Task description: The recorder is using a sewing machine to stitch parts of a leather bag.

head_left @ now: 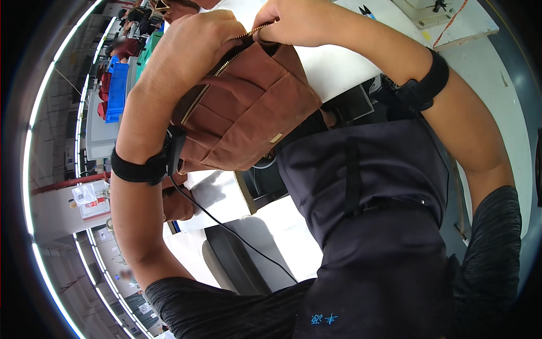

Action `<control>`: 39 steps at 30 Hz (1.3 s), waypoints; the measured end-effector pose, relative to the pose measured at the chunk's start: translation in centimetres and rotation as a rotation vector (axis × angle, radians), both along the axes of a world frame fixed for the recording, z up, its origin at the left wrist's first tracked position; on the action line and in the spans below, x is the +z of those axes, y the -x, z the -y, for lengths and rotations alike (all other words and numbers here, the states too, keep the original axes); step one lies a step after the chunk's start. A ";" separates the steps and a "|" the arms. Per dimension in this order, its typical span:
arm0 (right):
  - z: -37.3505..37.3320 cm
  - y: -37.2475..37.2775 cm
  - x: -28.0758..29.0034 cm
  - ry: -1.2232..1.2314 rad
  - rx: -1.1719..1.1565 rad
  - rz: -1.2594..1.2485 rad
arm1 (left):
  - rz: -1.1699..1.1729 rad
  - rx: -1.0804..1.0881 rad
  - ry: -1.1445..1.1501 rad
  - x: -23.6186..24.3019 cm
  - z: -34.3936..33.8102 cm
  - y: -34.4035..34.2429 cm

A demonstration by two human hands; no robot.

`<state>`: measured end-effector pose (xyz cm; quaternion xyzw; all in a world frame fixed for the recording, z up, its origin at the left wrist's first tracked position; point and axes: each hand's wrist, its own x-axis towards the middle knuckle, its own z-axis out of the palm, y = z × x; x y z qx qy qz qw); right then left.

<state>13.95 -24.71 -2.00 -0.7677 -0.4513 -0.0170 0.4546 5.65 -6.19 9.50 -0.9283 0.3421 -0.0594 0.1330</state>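
A reddish-brown handbag (pixel 265 85) with a small gold-coloured plate on its side leans at the table's edge, in front of my apron. Along its mouth runs a zipper (pixel 196 105) with brass-coloured teeth, parted over a dark gap. My left hand (pixel 197 48) is closed at the bag's upper edge, its fingers curled over and partly hidden by the hand itself. At the upper end of the opening, my right hand (pixel 288 22) pinches the zippered edge between thumb and fingers. A brown strap handle (pixel 240 89) lies across the bag's side.
Another brown bag piece (pixel 178 204) sits below my left wrist. A black cable (pixel 231 233) hangs from the left wrist device. White tabletop (pixel 333 59) extends beyond the bag, with dark pens (pixel 367 11) on it. Blue bins (pixel 117 90) stand at far left.
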 end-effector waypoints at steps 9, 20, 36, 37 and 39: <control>0.5 0.1 1.0 0.118 -0.037 -0.075 | -0.029 -0.021 -0.109 0.8 1.5 0.3; 0.3 0.7 0.5 0.043 0.004 -0.112 | -0.481 0.279 0.134 1.1 0.8 -1.7; 0.4 0.4 -0.7 -0.064 0.030 -0.106 | -0.486 0.321 0.157 0.3 0.9 -1.2; 0.4 0.4 -0.6 -0.069 0.039 -0.112 | -0.409 0.281 0.139 0.2 0.9 -1.3; 0.3 0.4 -0.6 -0.124 0.002 -0.065 | -0.255 0.208 0.100 0.1 0.4 -1.0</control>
